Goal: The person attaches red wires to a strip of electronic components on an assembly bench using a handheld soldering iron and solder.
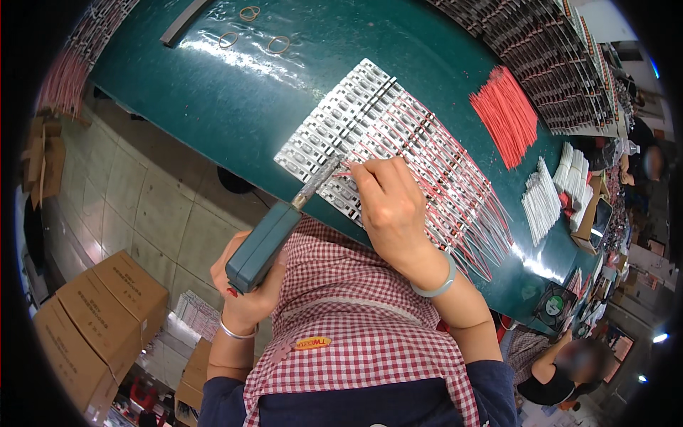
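Note:
My left hand (257, 290) is wrapped round a dark green, box-shaped soldering gun (265, 245). Its grey metal tip reaches up to the left part of a panel of white parts (334, 114), set in rows on the table. Beside that tip, my right hand (393, 203) is closed in a pinch over the panel. A thin red wire end shows at its fingertips; the rest of what it holds is hidden. Many red and white wires (469, 192) run from the rows toward the right, their free ends fanned out.
The green table (213, 99) bears a bundle of red wires (505, 117) and white wire bundles (542, 199). Rubber bands (279, 45) and a metal bar (183, 23) lie at the far left. Stacked panels (526, 50) stand far right. Cartons (107, 306) sit lower left; a co-worker (551, 373) is lower right.

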The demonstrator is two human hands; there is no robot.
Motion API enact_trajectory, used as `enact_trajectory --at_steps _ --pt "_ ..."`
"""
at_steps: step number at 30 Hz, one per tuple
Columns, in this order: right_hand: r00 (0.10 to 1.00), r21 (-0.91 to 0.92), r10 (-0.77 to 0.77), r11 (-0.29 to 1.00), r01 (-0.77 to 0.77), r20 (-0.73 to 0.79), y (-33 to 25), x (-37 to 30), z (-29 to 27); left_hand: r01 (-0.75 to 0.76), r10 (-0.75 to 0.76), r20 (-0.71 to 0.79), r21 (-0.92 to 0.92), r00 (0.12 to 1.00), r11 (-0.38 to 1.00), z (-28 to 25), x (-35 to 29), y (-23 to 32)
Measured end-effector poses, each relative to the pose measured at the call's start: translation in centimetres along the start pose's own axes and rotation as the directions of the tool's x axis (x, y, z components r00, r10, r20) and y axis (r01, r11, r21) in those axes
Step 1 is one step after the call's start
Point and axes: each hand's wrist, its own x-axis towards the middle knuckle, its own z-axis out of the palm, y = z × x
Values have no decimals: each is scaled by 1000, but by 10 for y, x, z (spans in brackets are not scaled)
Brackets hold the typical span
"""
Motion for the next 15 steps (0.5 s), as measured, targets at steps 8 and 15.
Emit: enact_trajectory --at_steps 8,15 --pt "1000 -39 -14 999 14 0 0 1 0 -40 40 -1 30 999 999 1 4 2" --pt "1000 -51 -21 998 21 -2 -1 1 1 -55 54 -46 -23 997 998 0 -3 -5"
